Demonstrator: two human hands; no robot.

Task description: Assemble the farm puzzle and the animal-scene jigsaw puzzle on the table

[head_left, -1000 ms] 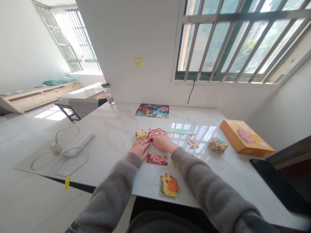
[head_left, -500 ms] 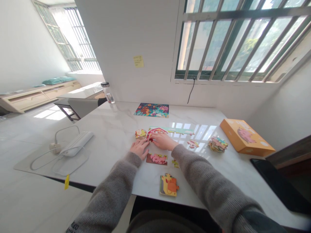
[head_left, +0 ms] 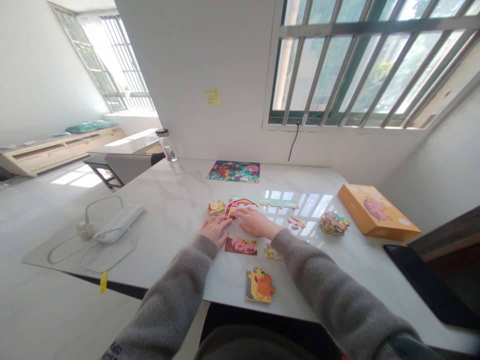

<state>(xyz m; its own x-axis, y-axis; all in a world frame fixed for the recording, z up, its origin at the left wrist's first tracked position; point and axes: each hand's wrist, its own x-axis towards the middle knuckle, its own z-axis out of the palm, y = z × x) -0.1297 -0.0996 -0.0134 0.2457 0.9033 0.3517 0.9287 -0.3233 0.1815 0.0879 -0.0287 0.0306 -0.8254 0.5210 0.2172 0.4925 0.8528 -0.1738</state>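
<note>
"Where are the hands?"

"The right hand (head_left: 257,223) lies flat with its fingers (head_left: 243,213) extended, not clenched, the tips touching the red barn puzzle section (head_left: 240,202). The left hand (head_left: 215,230) rests open on the counter (head_left: 168,200), its fingers just beside a small stack of puzzle pieces (head_left: 216,207)."

"What else lies close by?"

"Nearest the body is a yellow-and-orange puzzle stack (head_left: 259,286). The pig puzzle section (head_left: 241,245) lies just below the hands. Farther out are a green puzzle strip (head_left: 279,203) and a pile of puzzle pieces (head_left: 333,223)."

"Any readable writing, and how many of the rest?"

"Nothing readable: the lettering on the orange box (head_left: 377,212) and the yellow sticky note (head_left: 213,97) is too small. There is one of each, plus one glass bottle (head_left: 167,147) and one colourful picture card (head_left: 233,171)."
</note>
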